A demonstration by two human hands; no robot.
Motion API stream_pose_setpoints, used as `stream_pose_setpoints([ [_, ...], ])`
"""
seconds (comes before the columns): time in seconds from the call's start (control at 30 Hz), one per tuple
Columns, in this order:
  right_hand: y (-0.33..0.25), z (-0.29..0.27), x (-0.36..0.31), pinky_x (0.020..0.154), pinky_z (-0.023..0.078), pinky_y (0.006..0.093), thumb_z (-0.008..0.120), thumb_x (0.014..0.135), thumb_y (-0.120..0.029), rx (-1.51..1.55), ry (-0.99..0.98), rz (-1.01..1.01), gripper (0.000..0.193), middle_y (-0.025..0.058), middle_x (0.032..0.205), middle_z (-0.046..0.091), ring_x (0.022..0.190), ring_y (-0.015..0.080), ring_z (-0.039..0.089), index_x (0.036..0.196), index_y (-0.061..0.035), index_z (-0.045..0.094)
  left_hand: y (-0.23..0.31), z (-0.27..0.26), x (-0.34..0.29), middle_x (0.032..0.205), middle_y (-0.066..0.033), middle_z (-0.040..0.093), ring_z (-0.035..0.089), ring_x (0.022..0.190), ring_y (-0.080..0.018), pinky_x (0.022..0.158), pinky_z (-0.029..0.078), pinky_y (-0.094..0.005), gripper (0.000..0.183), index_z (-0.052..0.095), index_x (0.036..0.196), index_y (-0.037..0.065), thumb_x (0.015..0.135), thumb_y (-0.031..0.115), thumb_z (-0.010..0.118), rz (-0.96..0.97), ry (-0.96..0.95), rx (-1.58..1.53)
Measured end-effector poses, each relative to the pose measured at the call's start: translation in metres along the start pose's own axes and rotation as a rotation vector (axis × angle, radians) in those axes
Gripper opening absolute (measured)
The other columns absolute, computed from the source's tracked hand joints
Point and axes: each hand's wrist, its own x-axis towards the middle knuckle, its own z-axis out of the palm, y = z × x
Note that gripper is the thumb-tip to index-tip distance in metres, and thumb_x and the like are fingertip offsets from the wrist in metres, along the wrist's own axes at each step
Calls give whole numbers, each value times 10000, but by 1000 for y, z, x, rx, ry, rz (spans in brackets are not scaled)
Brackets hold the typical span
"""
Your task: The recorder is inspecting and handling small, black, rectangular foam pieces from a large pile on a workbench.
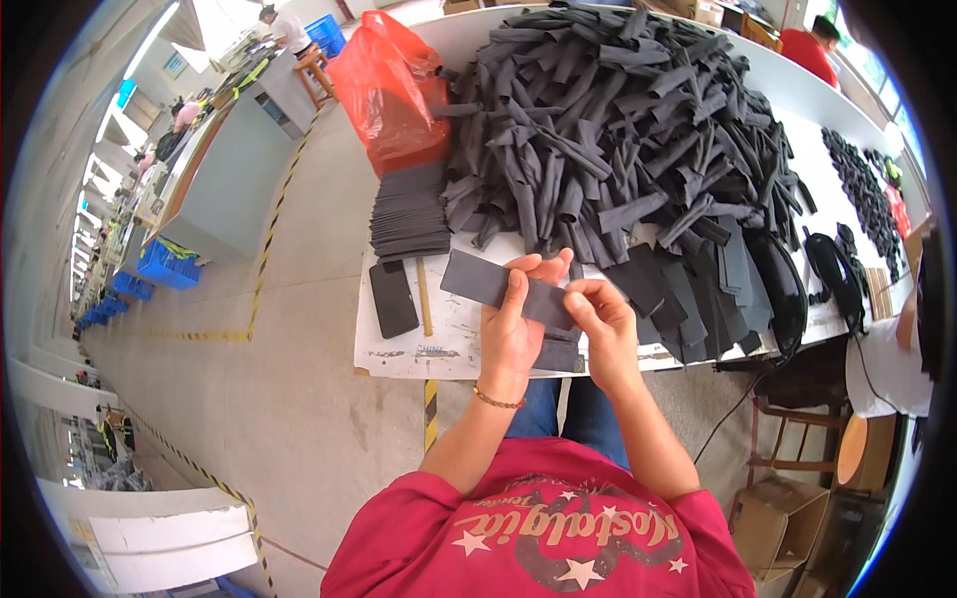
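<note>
Between my two hands, over the near edge of the white table, is a flat dark grey fabric strip point(476, 278). My left hand point(513, 329) is closed on its middle, thumb on top and palm turned up. The right end is pinched by the thumb and fingers of my right hand point(605, 324). Below the strip, more dark pieces point(558, 351) lie on the table, partly hidden by my hands. A neat stack of flat dark strips point(411, 211) stands to the left. Beyond my hands rises a big heap of rolled dark fabric pieces point(598, 130).
A black phone point(394, 299) and a narrow yellowish stick point(425, 297) lie left on the table point(439, 357). A red plastic bag point(391, 95) stands behind the stack. Flat dark strips point(688, 304) and a black cable-fed device point(778, 284) lie right. A person in white sits at far right.
</note>
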Motion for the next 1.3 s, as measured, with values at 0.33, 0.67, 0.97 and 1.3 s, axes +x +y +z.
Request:
stream_pose_setpoints([
  [0.33,-2,-21,1,610,460,286,753,728,43,-691,-20,-854,152,81,797,625,680,195,577,828,-17,654,21,-45,-6,894,-157,689,681,849,-307,775,555,-381,175,636,931,1,909,175,653,16,251,68],
  [0.67,58,-42,-20,658,436,201,697,869,-95,-209,58,58,100,2,776,653,713,50,546,876,4,684,14,-84,-35,939,-177,683,667,895,-266,758,538,-323,190,644,977,-33,925,148,614,-211,326,212],
  [0.97,112,-62,-20,555,402,273,729,817,-112,-1088,254,-243,159,37,629,550,581,108,479,885,3,641,-16,-125,-27,893,-67,606,562,703,-166,643,467,-280,181,666,944,39,808,133,739,347,353,1456],
  [1.3,72,-127,69,775,446,392,708,784,-165,-1703,257,-548,251,131,930,572,925,288,539,962,-27,598,-81,-136,117,848,-76,656,598,735,-143,731,495,-278,346,667,917,-26,760,256,795,205,251,1386],
])
